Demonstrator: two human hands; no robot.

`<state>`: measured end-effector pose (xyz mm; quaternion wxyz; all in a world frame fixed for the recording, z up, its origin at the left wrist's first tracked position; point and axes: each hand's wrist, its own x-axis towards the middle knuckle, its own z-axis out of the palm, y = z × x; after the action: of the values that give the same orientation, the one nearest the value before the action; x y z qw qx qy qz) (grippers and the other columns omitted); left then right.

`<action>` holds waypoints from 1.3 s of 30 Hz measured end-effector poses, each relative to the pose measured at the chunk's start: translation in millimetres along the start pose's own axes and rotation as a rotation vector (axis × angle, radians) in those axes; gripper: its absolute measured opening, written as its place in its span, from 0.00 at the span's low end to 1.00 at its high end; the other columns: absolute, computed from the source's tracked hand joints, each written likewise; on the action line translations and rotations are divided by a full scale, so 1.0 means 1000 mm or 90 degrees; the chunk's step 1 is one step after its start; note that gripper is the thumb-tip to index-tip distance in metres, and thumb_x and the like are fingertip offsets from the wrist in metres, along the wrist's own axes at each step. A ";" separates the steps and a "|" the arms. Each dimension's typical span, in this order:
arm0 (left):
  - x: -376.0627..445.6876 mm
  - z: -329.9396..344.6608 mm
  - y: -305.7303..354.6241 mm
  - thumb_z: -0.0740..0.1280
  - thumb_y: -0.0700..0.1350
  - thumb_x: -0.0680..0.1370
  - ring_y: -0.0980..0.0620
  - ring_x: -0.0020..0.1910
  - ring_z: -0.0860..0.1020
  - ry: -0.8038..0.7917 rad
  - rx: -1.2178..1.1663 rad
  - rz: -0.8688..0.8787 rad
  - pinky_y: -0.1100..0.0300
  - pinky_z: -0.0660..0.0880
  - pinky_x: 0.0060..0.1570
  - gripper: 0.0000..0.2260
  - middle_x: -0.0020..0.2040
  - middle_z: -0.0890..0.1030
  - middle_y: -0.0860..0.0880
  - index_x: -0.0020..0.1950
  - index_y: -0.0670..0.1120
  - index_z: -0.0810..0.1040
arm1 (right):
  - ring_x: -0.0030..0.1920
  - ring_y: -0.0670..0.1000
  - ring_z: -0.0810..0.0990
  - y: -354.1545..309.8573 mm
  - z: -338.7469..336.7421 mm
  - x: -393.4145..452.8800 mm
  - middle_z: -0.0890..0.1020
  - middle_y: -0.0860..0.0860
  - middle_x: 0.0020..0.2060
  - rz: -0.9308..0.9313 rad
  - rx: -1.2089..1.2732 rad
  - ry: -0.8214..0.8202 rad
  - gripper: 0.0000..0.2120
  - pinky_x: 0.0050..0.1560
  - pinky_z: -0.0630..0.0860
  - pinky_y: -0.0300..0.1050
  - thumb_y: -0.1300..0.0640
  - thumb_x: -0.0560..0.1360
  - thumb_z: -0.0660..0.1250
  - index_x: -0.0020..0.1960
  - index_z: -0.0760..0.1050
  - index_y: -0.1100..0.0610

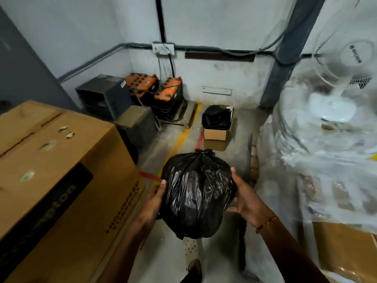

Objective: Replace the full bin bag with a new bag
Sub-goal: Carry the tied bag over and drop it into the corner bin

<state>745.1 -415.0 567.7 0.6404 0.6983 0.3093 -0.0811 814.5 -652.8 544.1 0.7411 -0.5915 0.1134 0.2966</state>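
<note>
A full black bin bag (195, 193), knotted at its top, hangs in the air in front of me in the head view. My left hand (155, 199) holds its left side with the thumb laid against the plastic. My right hand (242, 197) cups its right side, fingers curled under the bag. Farther back on the floor stands a small open cardboard box (216, 135) with black plastic (216, 117) stuffed inside it.
A big brown carton (61, 180) fills the left. Plastic-wrapped goods and a wrapped white fan (330, 111) crowd the right. Two orange-topped batteries (163, 92) and dark boxes (106, 94) sit by the back wall. A narrow strip of concrete floor (179, 144) runs between.
</note>
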 end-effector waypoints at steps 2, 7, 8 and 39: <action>0.049 0.006 0.021 0.56 0.56 0.82 0.51 0.56 0.74 -0.014 -0.013 0.027 0.58 0.68 0.57 0.18 0.63 0.77 0.48 0.68 0.51 0.74 | 0.63 0.54 0.77 -0.023 -0.002 0.041 0.81 0.47 0.61 -0.011 0.006 0.018 0.22 0.55 0.79 0.61 0.34 0.75 0.61 0.64 0.76 0.42; 0.166 0.015 0.077 0.60 0.55 0.81 0.47 0.60 0.77 -0.095 0.004 -0.002 0.52 0.71 0.63 0.15 0.63 0.78 0.49 0.66 0.54 0.75 | 0.57 0.51 0.83 -0.087 -0.005 0.135 0.85 0.49 0.57 -0.029 0.036 0.050 0.20 0.44 0.80 0.48 0.40 0.79 0.59 0.63 0.79 0.49; 0.184 0.018 0.089 0.60 0.53 0.82 0.47 0.58 0.78 -0.117 0.007 -0.014 0.53 0.74 0.59 0.16 0.62 0.78 0.48 0.68 0.51 0.74 | 0.55 0.50 0.84 -0.098 -0.007 0.151 0.85 0.50 0.56 -0.036 0.043 0.060 0.20 0.44 0.80 0.47 0.41 0.80 0.59 0.62 0.79 0.51; 0.785 0.296 0.358 0.61 0.40 0.79 0.48 0.47 0.78 -0.129 -0.060 -0.165 0.57 0.75 0.47 0.07 0.50 0.80 0.47 0.54 0.47 0.76 | 0.66 0.51 0.75 -0.398 -0.227 0.757 0.77 0.53 0.66 -0.065 -0.194 0.160 0.17 0.70 0.70 0.56 0.56 0.84 0.56 0.70 0.72 0.54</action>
<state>1645.6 -433.3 420.4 0.6843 0.6103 0.3342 -0.2182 1688.9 -685.6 411.4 0.6372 -0.7341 0.1291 0.1962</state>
